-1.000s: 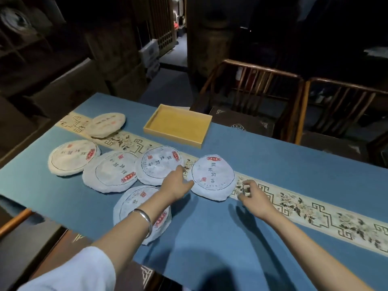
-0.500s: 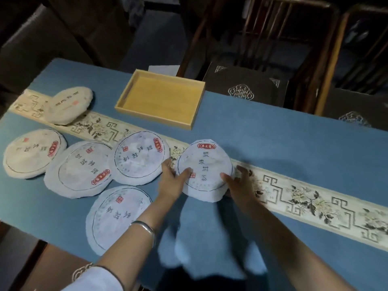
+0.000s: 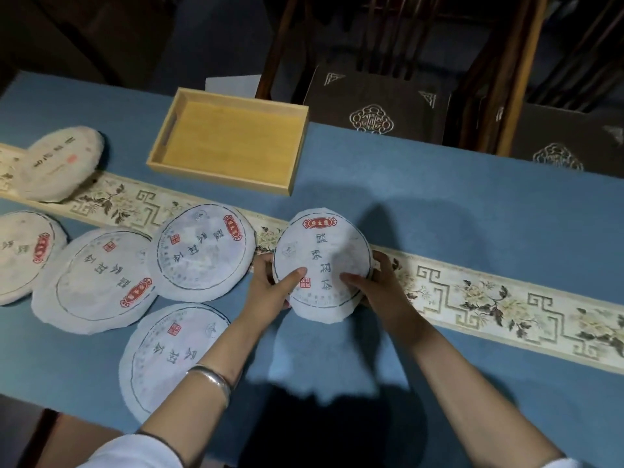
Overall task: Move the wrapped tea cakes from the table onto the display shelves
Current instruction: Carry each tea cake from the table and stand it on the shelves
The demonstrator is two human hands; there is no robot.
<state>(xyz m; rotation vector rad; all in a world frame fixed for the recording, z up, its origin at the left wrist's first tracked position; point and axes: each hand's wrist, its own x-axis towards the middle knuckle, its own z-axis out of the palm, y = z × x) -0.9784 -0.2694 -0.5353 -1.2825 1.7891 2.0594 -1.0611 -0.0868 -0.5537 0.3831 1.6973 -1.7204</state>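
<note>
A round tea cake in white paper with a red label is tilted up off the blue table. My left hand grips its left edge with the thumb on its face. My right hand grips its right edge the same way. Several more wrapped tea cakes lie flat to the left: one beside the held cake, one further left, one under my left forearm, one at the left edge, and one at the back left. No shelf is in view.
An empty yellow wooden tray stands at the table's far side. A patterned cream runner crosses the table left to right. Two dark wooden chairs stand behind the table.
Both hands closed on the tea cake's edges and lifted it, tilting its face up toward me. The view dropped lower over the table.
</note>
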